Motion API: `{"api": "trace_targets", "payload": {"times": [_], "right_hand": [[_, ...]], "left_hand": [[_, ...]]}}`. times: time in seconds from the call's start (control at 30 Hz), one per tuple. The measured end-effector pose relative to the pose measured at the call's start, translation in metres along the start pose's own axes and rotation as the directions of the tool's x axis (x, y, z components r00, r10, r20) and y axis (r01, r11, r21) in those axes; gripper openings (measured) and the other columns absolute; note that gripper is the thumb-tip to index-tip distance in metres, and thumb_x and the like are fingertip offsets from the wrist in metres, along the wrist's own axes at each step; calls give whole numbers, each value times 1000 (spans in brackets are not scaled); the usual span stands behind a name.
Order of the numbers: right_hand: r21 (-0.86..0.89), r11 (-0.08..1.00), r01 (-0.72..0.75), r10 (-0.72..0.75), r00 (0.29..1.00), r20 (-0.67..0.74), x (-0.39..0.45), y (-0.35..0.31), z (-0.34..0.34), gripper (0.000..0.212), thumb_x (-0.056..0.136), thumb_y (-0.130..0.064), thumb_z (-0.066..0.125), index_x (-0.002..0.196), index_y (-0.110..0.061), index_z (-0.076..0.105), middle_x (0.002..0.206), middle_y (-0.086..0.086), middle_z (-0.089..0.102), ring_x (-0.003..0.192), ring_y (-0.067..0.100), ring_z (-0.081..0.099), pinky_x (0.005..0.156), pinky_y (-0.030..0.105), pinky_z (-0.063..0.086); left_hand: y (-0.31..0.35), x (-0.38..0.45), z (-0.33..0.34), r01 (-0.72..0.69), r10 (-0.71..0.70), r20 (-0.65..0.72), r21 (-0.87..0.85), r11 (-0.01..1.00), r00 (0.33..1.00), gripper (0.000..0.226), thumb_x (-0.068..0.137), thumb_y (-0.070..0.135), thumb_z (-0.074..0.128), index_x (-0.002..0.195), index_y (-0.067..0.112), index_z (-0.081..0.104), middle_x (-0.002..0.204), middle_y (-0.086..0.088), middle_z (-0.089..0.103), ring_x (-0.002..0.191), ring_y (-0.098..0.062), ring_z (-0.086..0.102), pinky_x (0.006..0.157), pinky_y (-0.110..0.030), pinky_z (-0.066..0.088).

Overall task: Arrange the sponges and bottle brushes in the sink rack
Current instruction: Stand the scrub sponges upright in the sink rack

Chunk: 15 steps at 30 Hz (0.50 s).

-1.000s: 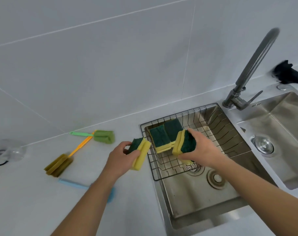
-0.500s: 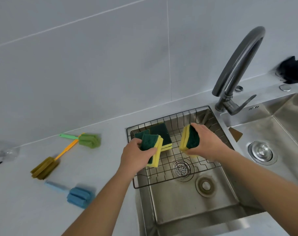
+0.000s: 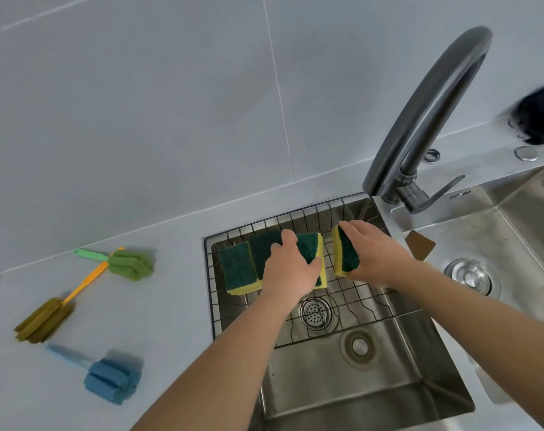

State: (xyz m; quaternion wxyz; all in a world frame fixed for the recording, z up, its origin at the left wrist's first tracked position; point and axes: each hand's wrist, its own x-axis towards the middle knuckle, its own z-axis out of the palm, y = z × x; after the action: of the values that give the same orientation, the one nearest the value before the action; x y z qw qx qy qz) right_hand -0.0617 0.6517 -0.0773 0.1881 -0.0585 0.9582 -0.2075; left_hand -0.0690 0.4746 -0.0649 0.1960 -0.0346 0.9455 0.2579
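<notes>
A black wire sink rack [image 3: 351,301] spans the back of the left sink basin. Two green-and-yellow sponges [image 3: 238,269] lean in its left part. My left hand [image 3: 291,269] is shut on a third sponge [image 3: 311,248], set against them inside the rack. My right hand [image 3: 375,256] grips a fourth sponge [image 3: 345,255] on edge just to the right, low over the rack wires. On the counter to the left lie three bottle brushes: green [image 3: 129,264], olive with an orange handle [image 3: 43,318] and blue [image 3: 110,381].
A curved dark faucet [image 3: 426,113] arches over the rack's right end. The steel sink basin [image 3: 358,393] has a drain [image 3: 314,312] under the rack. A second basin [image 3: 513,244] lies to the right, with a black cloth [image 3: 538,119] behind it. A tiled wall stands close behind.
My left hand carried its sponge from the counter side into the rack and set it against the two sponges. My right hand lowered its sponge toward the rack wires. The view shifted right.
</notes>
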Motion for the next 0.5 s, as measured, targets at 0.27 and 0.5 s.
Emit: {"api": "trace_targets", "payload": {"times": [0.27, 0.5], "right_hand": [[-124, 991, 56, -54, 998, 20, 13, 12, 13, 91, 75, -40, 76, 147, -16, 26, 142, 1, 41, 136, 19, 34, 112, 34, 36], [-126, 989, 75, -71, 997, 30, 23, 14, 25, 93, 73, -44, 76, 147, -16, 27, 142, 1, 43, 136, 20, 36, 114, 36, 35]], "left_hand": [[20, 10, 35, -238, 242, 17, 246, 940, 970, 48, 88, 36, 59, 126, 20, 33, 140, -10, 30, 85, -33, 63, 64, -34, 52], [15, 18, 39, -252, 244, 64, 320, 913, 968, 50, 90, 38, 55, 129, 21, 31, 136, -12, 37, 89, -35, 62, 66, -38, 51]]}}
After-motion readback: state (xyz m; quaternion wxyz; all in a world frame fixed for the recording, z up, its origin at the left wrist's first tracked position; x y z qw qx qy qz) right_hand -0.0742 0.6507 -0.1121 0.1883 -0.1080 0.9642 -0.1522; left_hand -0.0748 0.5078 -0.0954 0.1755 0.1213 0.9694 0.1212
